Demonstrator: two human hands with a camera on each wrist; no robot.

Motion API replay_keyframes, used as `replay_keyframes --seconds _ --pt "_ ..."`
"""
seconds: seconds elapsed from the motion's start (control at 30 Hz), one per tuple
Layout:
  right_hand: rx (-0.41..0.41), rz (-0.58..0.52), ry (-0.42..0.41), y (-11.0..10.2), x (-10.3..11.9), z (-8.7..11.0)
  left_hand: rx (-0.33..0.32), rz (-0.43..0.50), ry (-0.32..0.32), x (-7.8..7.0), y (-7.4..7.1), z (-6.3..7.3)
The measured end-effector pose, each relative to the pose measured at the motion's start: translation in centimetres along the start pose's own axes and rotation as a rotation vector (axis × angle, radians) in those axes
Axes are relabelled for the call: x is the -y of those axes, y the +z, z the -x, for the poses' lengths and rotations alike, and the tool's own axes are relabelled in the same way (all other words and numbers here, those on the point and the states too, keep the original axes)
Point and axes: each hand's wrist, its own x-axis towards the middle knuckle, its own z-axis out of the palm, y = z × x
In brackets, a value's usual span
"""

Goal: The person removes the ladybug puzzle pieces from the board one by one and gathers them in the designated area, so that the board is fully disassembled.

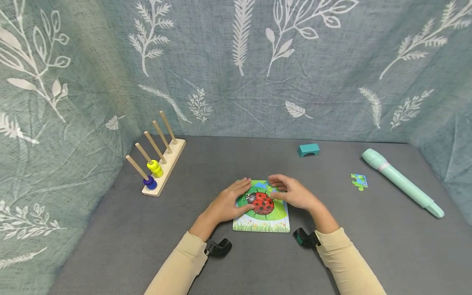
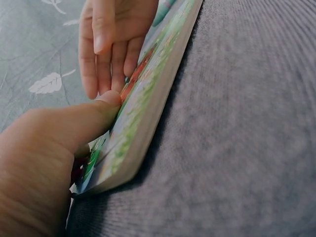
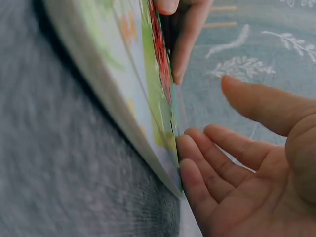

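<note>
A square jigsaw puzzle [image 1: 278, 225] with a red ladybug picture lies flat on the grey table. My left hand [image 1: 228, 204] rests over its left side, fingers stretched toward the top left corner, thumb lying on the ladybug. In the left wrist view, the left thumb [image 2: 94, 116] presses on the board's face. At the upper right side is my right hand [image 1: 296, 194], its fingers nearly straight and nothing gripped. The right wrist view has those fingertips [image 3: 190, 170] right at the board's edge, with the thumb raised apart from them.
A loose puzzle piece [image 1: 359, 181] lies to the right, beside a mint-green tube-shaped object [image 1: 403, 184]. A teal arched block [image 1: 308, 150] sits toward the back. At left stands a wooden peg stand [image 1: 171, 164] with blue rings [image 1: 150, 182] and yellow rings [image 1: 155, 168]. Patterned cloth [image 1: 221, 98] hangs behind.
</note>
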Motion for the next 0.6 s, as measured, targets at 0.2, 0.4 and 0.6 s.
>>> replay_keyframes --seconds 0.2,0.4,0.6 --pt "-0.056 0.092 -0.025 0.8 0.0 -0.1 -0.008 0.001 -0.019 0.1 -0.2 0.0" --pt "-0.113 0.226 -0.026 1.7 0.1 -0.1 -0.006 0.003 -0.011 0.2 -0.1 -0.2" --pt "-0.188 0.283 -0.004 2.8 0.4 -0.3 -0.014 -0.001 -0.007 0.1 0.1 -0.2"
